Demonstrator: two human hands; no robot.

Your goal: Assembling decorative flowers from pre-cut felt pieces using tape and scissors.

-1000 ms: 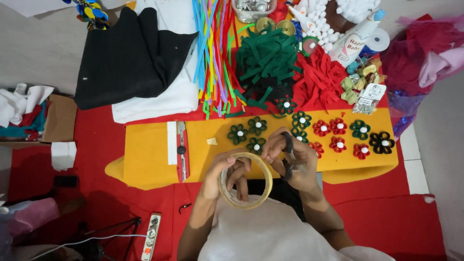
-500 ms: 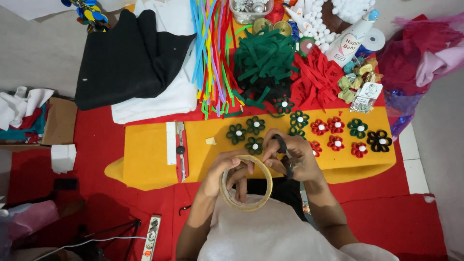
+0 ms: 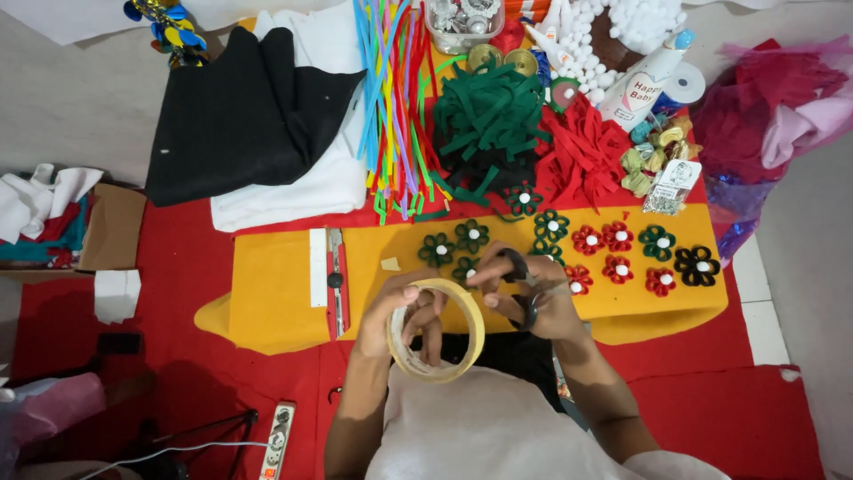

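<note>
My left hand [image 3: 404, 311] grips a roll of clear tape [image 3: 437, 331], held upright just above my lap. My right hand [image 3: 526, 298] has its fingers through the black handles of a pair of scissors [image 3: 522, 286] and its fingertips touch the top edge of the tape roll. Both hands hover over the near edge of a yellow felt sheet [image 3: 275, 284]. On that sheet, just beyond my hands, lie several small felt flowers in green [image 3: 472, 236], red [image 3: 588, 240] and black [image 3: 697, 265], each with a white bead centre.
A box cutter and white ruler [image 3: 330, 277] lie left on the yellow sheet. Farther off are green felt strips [image 3: 484, 116], red felt strips [image 3: 582, 151], coloured pipe cleaners [image 3: 391, 98], black cloth [image 3: 240, 116], a white bottle [image 3: 644, 84]. A power strip [image 3: 277, 440] lies lower left.
My hands with the tape roll and scissors stay in nearly the same place; the right hand's fingers have shifted slightly along the roll's top edge.
</note>
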